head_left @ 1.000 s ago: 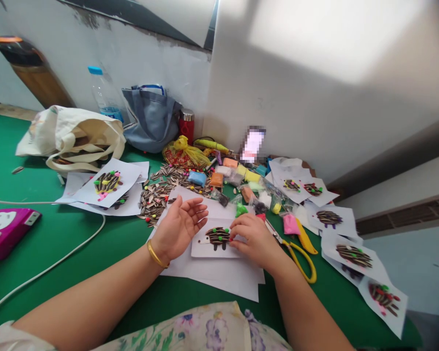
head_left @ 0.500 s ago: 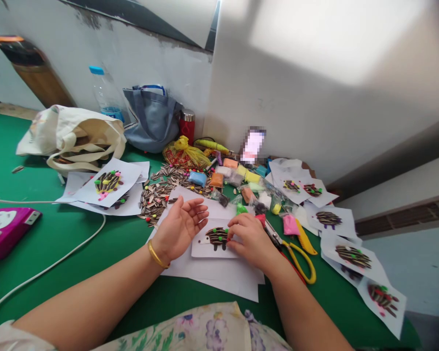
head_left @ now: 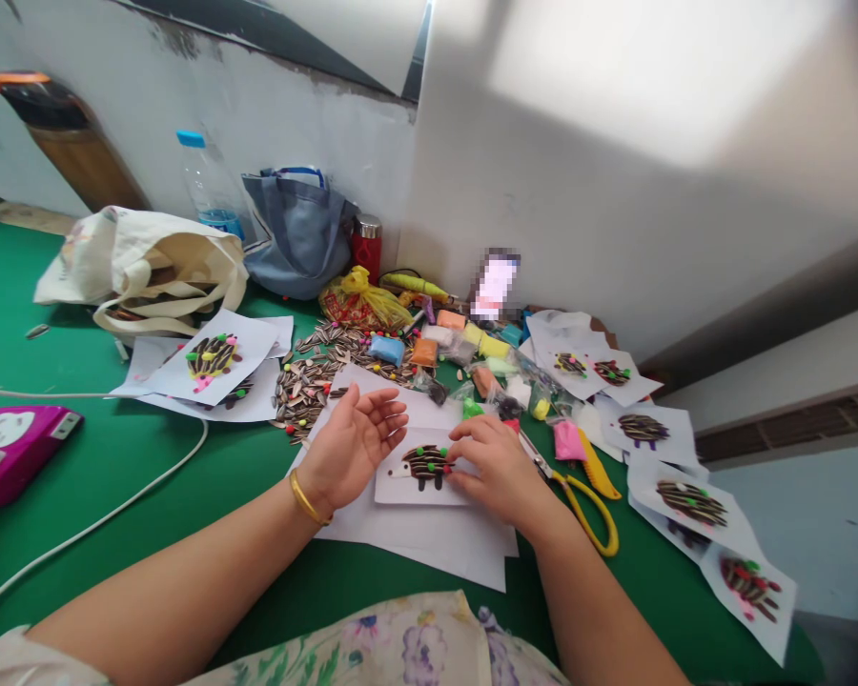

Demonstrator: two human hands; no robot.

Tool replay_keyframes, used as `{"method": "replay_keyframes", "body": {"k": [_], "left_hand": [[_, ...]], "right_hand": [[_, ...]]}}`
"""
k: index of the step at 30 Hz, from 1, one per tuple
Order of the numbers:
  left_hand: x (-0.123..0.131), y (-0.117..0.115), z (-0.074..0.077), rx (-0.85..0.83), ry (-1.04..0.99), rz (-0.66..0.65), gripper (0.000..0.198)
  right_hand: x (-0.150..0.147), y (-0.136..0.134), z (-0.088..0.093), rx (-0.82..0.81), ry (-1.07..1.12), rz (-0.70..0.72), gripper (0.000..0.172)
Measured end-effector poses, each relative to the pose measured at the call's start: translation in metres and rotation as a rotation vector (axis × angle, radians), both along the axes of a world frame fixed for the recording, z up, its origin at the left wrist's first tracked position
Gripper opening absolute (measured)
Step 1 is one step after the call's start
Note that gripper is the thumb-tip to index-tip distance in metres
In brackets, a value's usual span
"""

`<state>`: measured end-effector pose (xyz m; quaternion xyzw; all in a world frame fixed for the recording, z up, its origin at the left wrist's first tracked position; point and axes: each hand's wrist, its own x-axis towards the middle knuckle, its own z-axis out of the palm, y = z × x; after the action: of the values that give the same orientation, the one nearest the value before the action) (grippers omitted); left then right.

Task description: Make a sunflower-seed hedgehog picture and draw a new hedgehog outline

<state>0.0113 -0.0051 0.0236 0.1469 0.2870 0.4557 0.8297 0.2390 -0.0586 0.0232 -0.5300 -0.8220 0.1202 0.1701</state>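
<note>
Loosely open and empty, the left hand [head_left: 354, 443] flanks a seed-backed hedgehog [head_left: 424, 462] on a white card [head_left: 403, 493] on the tabletop [head_left: 243, 467]; the figure stretches left to right, its rear at the nearer right hand [head_left: 497, 467], fingers curled, any pinch on the red dot [head_left: 448, 469] unclear.

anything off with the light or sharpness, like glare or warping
In the head view, bright light washes out the upper wall, with soft shadow below; there, the orange-topped bottle at far left leans, probably wide-angle stretch; the head view's phone is pixelated, while its hedgehog picture by the right hand looks fairly clear.
</note>
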Motion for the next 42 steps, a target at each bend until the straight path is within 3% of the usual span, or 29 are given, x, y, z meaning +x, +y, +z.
{"method": "replay_keyframes", "body": {"k": [9,15,19,25,28,34,42], "left_hand": [[-0.001,-0.001,0.000,0.000,0.008,0.005,0.042],[-0.001,0.000,0.001,0.025,0.064,0.003,0.039],[-0.006,0.008,-0.002,0.220,0.425,0.002,0.027],[-0.020,0.020,-0.010,1.010,1.359,-0.180,0.016],[-0.021,0.019,-0.014,1.207,1.634,-0.243,0.016],[-0.018,0.016,-0.020,1.293,1.792,-0.296,0.014],[-0.015,0.014,-0.023,1.329,1.838,-0.268,0.008]], "right_hand": [[-0.004,-0.001,-0.004,0.031,-0.034,-0.005,0.009],[-0.001,0.000,0.000,0.042,0.013,0.010,0.017],[0.009,0.003,0.003,0.085,0.065,-0.055,0.015],[0.024,0.009,-0.006,0.108,-0.059,-0.213,0.017],[0.025,0.010,-0.012,0.131,-0.135,-0.277,0.015],[0.016,0.011,-0.017,0.150,-0.201,-0.341,0.019],[0.005,0.010,-0.020,0.234,-0.181,-0.335,0.014]]}}
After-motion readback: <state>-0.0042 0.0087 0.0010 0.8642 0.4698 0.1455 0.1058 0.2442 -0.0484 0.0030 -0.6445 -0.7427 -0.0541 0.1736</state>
